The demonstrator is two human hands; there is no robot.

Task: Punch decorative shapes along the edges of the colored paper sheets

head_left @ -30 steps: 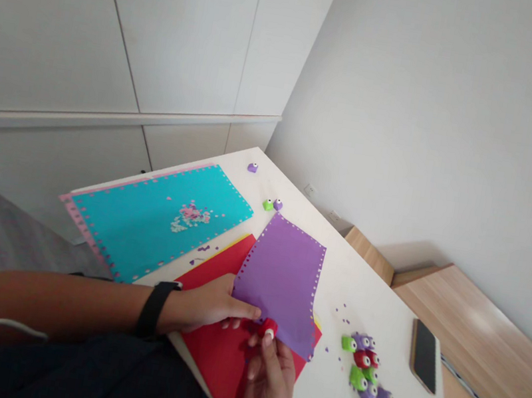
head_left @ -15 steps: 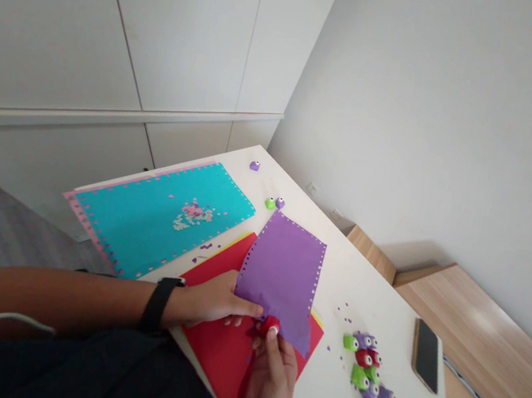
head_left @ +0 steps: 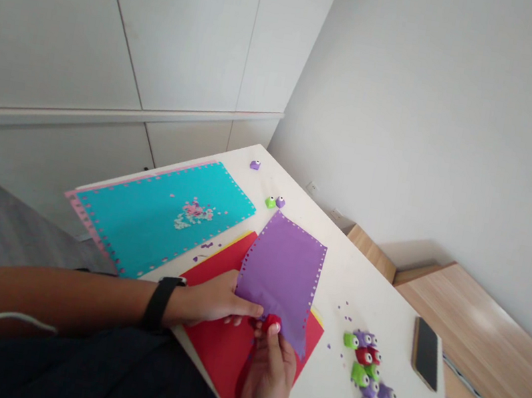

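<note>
My left hand [head_left: 209,301], a black watch on its wrist, pinches the near left corner of a purple paper sheet [head_left: 284,272] whose edges carry rows of punched holes. My right hand [head_left: 270,378] grips a small red paper punch [head_left: 270,324] clamped on the sheet's near edge, thumb on top. The purple sheet is lifted slightly above a red sheet [head_left: 222,347] lying on the white table [head_left: 363,288].
A teal sheet [head_left: 162,216] over a pink one lies at the left with punched bits on it. A cluster of green, red and purple punches [head_left: 367,373] sits right of my hands. A dark phone [head_left: 424,362] lies near the right edge. Three more punches [head_left: 273,202] stand farther back.
The purple sheet has shifted slightly toward my left under the punch; its near right corner has moved in. Both hands have stayed nearly in place.
</note>
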